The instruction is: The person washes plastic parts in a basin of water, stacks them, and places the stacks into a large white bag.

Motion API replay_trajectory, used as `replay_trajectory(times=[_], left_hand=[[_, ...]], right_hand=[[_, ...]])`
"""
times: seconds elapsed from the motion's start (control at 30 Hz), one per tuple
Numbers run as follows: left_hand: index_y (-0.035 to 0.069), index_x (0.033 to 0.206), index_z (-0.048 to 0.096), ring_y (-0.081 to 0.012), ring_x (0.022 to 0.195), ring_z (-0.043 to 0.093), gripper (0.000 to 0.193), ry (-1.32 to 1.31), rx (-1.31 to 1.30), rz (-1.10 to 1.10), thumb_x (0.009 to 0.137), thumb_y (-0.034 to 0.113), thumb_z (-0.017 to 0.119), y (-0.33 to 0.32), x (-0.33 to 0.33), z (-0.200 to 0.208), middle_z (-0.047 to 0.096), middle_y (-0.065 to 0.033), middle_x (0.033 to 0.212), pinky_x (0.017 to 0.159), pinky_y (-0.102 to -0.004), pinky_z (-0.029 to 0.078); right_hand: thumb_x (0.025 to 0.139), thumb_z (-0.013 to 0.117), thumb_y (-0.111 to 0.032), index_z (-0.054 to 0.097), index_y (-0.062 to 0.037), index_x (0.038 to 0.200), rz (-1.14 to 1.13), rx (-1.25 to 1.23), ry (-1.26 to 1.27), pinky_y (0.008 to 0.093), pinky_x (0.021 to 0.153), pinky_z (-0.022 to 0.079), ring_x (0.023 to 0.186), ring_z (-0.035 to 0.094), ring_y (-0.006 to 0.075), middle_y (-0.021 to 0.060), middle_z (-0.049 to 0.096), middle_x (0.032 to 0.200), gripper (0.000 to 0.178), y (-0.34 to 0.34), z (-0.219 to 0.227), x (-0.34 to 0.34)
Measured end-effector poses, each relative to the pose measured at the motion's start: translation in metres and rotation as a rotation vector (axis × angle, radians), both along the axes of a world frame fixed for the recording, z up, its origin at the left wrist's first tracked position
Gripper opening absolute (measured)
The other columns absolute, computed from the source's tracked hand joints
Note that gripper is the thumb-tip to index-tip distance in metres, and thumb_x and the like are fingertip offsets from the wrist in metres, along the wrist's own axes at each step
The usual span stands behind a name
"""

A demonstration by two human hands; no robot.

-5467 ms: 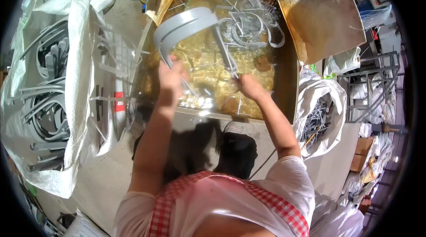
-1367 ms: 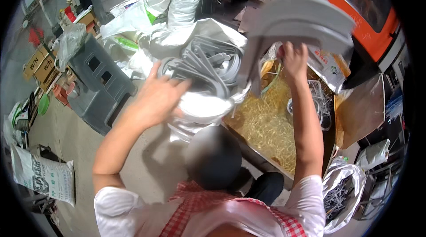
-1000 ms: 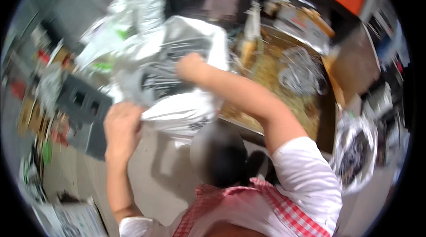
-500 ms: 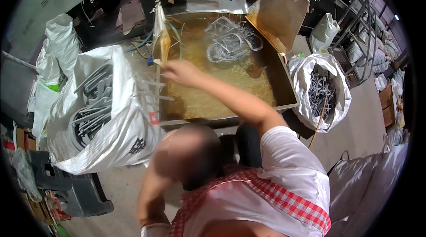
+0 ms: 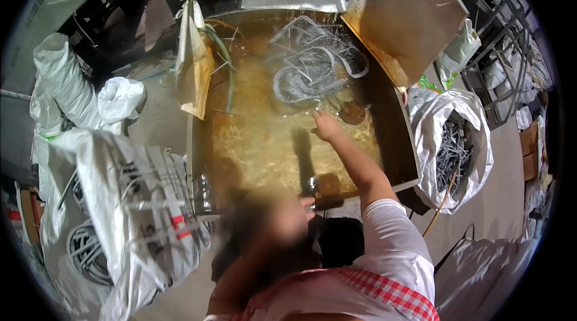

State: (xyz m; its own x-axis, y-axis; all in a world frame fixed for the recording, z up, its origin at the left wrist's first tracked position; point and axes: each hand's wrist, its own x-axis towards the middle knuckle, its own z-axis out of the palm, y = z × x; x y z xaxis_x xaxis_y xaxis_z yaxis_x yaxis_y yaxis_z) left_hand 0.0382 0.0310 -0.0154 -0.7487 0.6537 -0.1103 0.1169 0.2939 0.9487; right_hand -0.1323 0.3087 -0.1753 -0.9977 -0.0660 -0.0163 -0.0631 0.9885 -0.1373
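My right hand [image 5: 325, 125] reaches over a wide metal basin [image 5: 401, 140] of yellowish water. Its fingers are apart, with nothing visible between them. Just beyond the fingertips, several grey curved frame pieces [image 5: 312, 71] lie in a tangled heap under splashing water. Beside them, to the right of the hand, sits a round brownish object [image 5: 351, 112]. My left hand [image 5: 308, 205] is low, by the basin's near edge; only some fingertips show and the rest is hidden, so its grip cannot be made out.
A large white woven sack [image 5: 114, 171] with grey curved pieces stands left of the basin. Another white sack [image 5: 484, 146] holds small grey pieces at the right, with a thin stick [image 5: 440, 207] leaning from it. An upright board [image 5: 415, 26] rises at the far right corner.
My right hand has moved from the basin's left rim to the water near the frame pieces. The whole view has shifted, and the left sack sits lower in it.
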Motion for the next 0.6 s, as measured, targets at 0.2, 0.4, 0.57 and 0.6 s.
replay_trajectory(times=[0.2,0.4,0.57,0.6], left_hand=[[0.003,0.107,0.054,-0.0337,0.081,0.058,0.037,0.236,-0.387,-0.181,0.077,0.023,0.061,-0.009,-0.024,-0.003,0.059,-0.0173,0.096,0.073,-0.0399,0.046],[0.003,0.110,0.049,-0.0316,0.086,0.056,0.042,0.108,-0.284,-0.191,0.075,0.023,0.061,-0.020,-0.042,-0.004,0.056,-0.0148,0.102,0.075,-0.0400,0.044],[0.003,0.082,0.056,-0.0198,0.064,0.050,0.010,0.120,-0.348,0.015,0.085,0.010,0.048,-0.018,-0.010,-0.038,0.053,-0.0093,0.073,0.058,-0.0303,0.042],[0.003,0.077,0.057,-0.0174,0.059,0.049,0.016,0.124,-0.351,0.049,0.087,0.007,0.046,-0.017,-0.012,-0.035,0.053,-0.0082,0.067,0.054,-0.0284,0.041]], right_hand=[[0.073,0.067,-0.037,0.037,0.0053,0.124,-0.170,-0.561,0.158,0.0404,0.098,0.033,0.113,0.044,0.0361,0.0243,0.045,0.121,0.072,-0.026,0.003,-0.121],[0.074,0.061,-0.051,0.036,0.0086,0.122,-0.396,-0.409,-0.242,0.0384,0.098,0.033,0.116,0.043,0.0354,0.0254,0.044,0.124,0.081,-0.045,0.024,-0.165],[0.072,0.055,-0.064,0.044,0.0050,0.121,-0.312,-0.426,-0.473,0.0352,0.090,0.041,0.107,0.052,0.0337,0.0220,0.051,0.118,0.086,-0.033,0.003,-0.174],[0.071,0.054,-0.066,0.047,0.0024,0.120,-0.229,-0.383,-0.505,0.0348,0.089,0.041,0.105,0.053,0.0330,0.0207,0.052,0.118,0.084,-0.025,-0.012,-0.174]])
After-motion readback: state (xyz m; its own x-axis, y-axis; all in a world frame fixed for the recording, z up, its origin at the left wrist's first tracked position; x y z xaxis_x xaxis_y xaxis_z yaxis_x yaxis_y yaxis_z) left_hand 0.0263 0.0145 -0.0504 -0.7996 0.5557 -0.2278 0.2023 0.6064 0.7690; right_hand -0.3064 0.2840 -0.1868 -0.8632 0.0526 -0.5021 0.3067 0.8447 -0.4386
